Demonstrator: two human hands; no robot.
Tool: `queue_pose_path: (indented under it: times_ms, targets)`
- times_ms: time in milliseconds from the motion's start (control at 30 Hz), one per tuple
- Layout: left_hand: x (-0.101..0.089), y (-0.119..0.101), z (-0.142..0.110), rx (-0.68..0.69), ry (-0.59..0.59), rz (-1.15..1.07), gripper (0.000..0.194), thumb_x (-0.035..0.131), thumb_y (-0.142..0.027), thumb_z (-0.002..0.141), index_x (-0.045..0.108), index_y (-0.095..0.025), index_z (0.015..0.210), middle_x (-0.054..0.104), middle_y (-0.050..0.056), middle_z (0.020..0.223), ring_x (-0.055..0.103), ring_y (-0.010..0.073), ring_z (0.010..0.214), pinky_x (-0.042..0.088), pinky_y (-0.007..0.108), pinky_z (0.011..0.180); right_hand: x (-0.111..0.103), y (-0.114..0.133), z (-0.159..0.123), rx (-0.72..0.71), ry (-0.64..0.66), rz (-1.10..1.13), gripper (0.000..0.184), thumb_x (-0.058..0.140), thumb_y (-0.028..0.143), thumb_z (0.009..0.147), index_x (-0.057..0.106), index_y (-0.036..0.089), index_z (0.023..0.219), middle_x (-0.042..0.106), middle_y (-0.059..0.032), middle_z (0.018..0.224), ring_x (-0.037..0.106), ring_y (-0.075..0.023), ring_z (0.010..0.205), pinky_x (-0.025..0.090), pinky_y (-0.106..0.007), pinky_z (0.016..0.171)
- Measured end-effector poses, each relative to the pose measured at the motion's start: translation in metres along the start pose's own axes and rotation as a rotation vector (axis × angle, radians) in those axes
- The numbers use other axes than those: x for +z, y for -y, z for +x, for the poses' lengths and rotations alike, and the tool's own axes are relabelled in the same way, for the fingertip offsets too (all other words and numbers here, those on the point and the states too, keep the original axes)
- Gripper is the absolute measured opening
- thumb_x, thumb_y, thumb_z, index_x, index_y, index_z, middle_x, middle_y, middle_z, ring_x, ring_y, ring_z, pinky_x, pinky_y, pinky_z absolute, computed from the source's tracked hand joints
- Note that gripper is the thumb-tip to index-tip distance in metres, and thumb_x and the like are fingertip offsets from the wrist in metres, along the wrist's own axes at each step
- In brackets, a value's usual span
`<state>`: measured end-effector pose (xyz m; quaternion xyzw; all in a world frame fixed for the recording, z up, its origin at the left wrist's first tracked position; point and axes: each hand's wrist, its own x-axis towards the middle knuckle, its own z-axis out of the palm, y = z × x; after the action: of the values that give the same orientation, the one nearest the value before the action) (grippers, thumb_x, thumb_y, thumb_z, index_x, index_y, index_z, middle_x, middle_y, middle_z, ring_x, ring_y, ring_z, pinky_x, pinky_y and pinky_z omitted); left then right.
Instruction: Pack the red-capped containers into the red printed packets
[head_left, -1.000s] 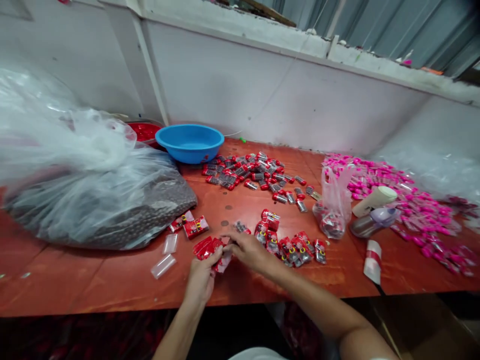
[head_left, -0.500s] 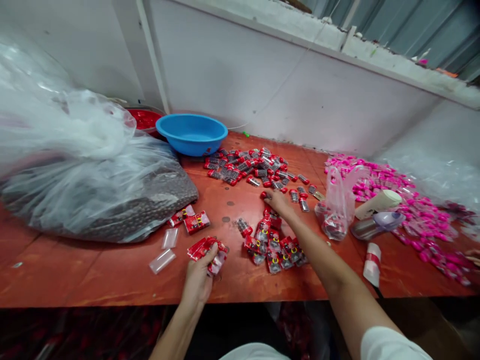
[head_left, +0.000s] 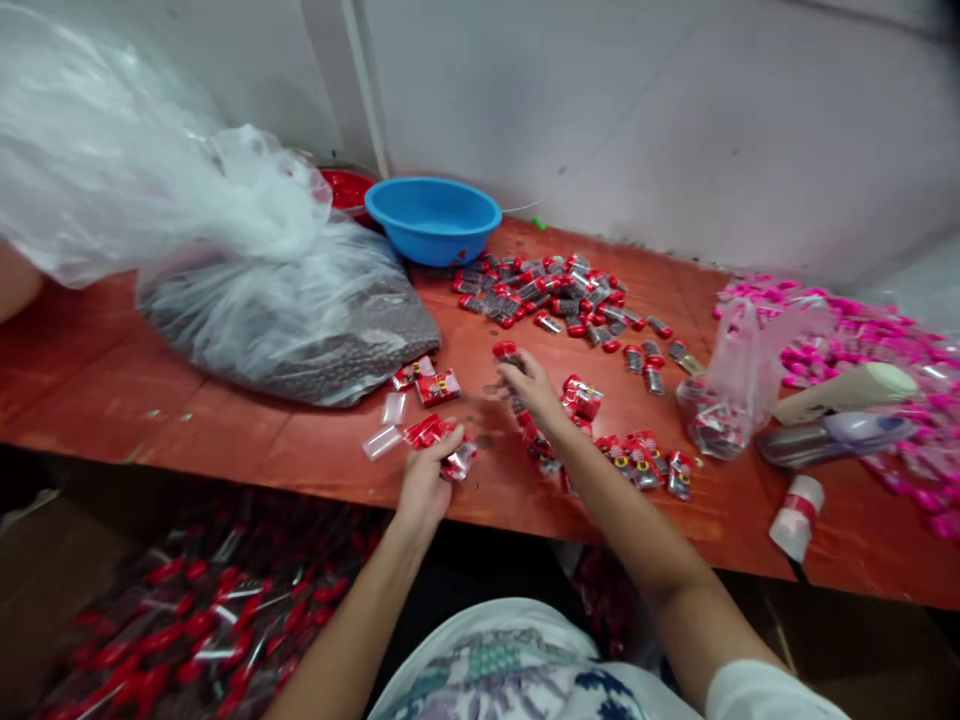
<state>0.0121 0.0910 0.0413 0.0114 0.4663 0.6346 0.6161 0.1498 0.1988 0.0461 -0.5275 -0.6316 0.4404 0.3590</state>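
Observation:
My left hand (head_left: pixel 429 478) is closed round a fanned stack of red printed plastic packets (head_left: pixel 459 460), low over the table's front part. Between the fingers of my right hand (head_left: pixel 534 388) is a small red-capped bottle (head_left: pixel 505 350); its lower part is hidden or blurred. Behind it lies a loose heap of similar bottles (head_left: pixel 566 290) with dark contents. Beside and under my right forearm are several filled red packets (head_left: pixel 641 458), some covered by the arm. Two more red packets (head_left: pixel 438 388) and a clear empty tube (head_left: pixel 382 442) lie left of my left hand.
A blue basin (head_left: pixel 433 225) stands by the wall, left of a large clear sack (head_left: pixel 300 330) of dark beads. To the right are a small plastic bag (head_left: pixel 726 390), a purple-lidded bottle (head_left: pixel 832 438), a white roll (head_left: pixel 798 515) and pink pieces (head_left: pixel 847 330). Red-capped items (head_left: pixel 195 620) fill the space below.
My right hand left the packets in my left hand, reached toward the heap and came back with a red-capped bottle. My left hand kept hold of the packets. The view tilted down and turned.

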Motion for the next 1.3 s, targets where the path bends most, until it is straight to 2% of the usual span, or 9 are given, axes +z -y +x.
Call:
queue_pose_path:
  times_ms: [100,167,267,533,667,800,933,1100,1300]
  targets:
    - [0.004,0.007,-0.003,-0.024,0.029,0.006,0.023,0.079,-0.008,0.057,0.069,-0.011,0.077,0.067,0.0,0.064,0.063,0.0115,0.055,0.053,0.022,0.056,-0.005,-0.006,-0.061,0.117,0.002,0.451,0.025,0.062,0.031,0.076,0.054,0.019,0.096,0.062,-0.0004,0.086,0.056,-0.0097,0.061,0.045,-0.019,0.05]
    - [0.008,0.014,-0.008,-0.038,0.05,0.02,0.024,0.081,-0.01,0.054,0.067,-0.011,0.072,0.067,0.0,0.063,0.063,0.0109,0.055,0.052,0.022,0.056,-0.003,-0.006,-0.093,0.155,0.007,0.553,0.029,0.07,0.031,0.07,0.055,0.019,0.092,0.062,0.0007,0.081,0.054,-0.0092,0.058,0.043,-0.019,0.047]
    - [0.013,0.022,-0.017,-0.058,0.113,0.054,0.026,0.084,-0.013,0.05,0.065,-0.012,0.069,0.066,-0.001,0.063,0.062,0.0106,0.055,0.051,0.022,0.057,0.005,-0.003,-0.118,0.176,-0.014,0.594,0.031,0.074,0.031,0.067,0.054,0.02,0.087,0.059,0.0037,0.071,0.05,-0.0082,0.053,0.039,-0.018,0.043]
    - [0.005,0.025,-0.038,-0.083,0.225,0.165,0.024,0.083,-0.017,0.055,0.07,-0.011,0.075,0.071,0.003,0.071,0.066,0.0144,0.065,0.054,0.027,0.067,0.009,0.0,-0.132,0.131,-0.204,0.597,0.033,0.076,0.025,0.064,0.055,0.02,0.089,0.059,0.0047,0.073,0.049,-0.0073,0.056,0.04,-0.017,0.047]
    - [0.004,0.026,-0.041,-0.069,0.224,0.146,0.021,0.081,-0.015,0.057,0.07,-0.01,0.074,0.071,0.003,0.071,0.066,0.0136,0.063,0.054,0.025,0.065,0.005,0.0,-0.141,0.114,-0.248,0.592,0.027,0.071,0.033,0.072,0.054,0.021,0.089,0.057,0.0039,0.072,0.05,-0.0083,0.055,0.04,-0.018,0.045]
    - [0.007,0.023,-0.04,-0.076,0.105,0.043,0.013,0.077,-0.01,0.061,0.068,-0.011,0.071,0.07,0.002,0.069,0.065,0.0125,0.06,0.054,0.023,0.061,-0.004,0.003,-0.155,0.16,-0.17,0.624,0.033,0.056,0.045,0.083,0.053,0.024,0.11,0.058,0.0013,0.078,0.054,-0.0105,0.056,0.043,-0.02,0.042]
    - [0.011,0.021,-0.042,-0.114,0.066,-0.01,0.007,0.07,-0.005,0.068,0.066,-0.01,0.071,0.071,0.004,0.069,0.066,0.0132,0.061,0.055,0.023,0.06,-0.006,0.006,-0.17,0.163,-0.032,0.572,0.046,0.054,0.044,0.085,0.048,0.025,0.127,0.059,0.0009,0.077,0.055,-0.0109,0.057,0.046,-0.02,0.042]
    - [0.014,0.022,-0.047,-0.147,0.088,-0.005,0.005,0.066,-0.005,0.073,0.066,-0.01,0.072,0.071,0.005,0.07,0.066,0.0134,0.06,0.056,0.023,0.061,0.0,0.006,-0.175,0.133,-0.042,0.515,0.049,0.054,0.043,0.085,0.048,0.025,0.13,0.057,0.0016,0.075,0.054,-0.0095,0.056,0.046,-0.019,0.042]
    - [0.015,0.022,-0.048,-0.124,0.088,-0.03,0.007,0.069,-0.006,0.07,0.065,-0.011,0.071,0.07,0.003,0.068,0.065,0.0123,0.058,0.054,0.022,0.058,0.001,0.005,-0.175,0.121,-0.043,0.488,0.048,0.054,0.042,0.086,0.049,0.024,0.13,0.056,0.0026,0.071,0.054,-0.0087,0.053,0.044,-0.018,0.039]
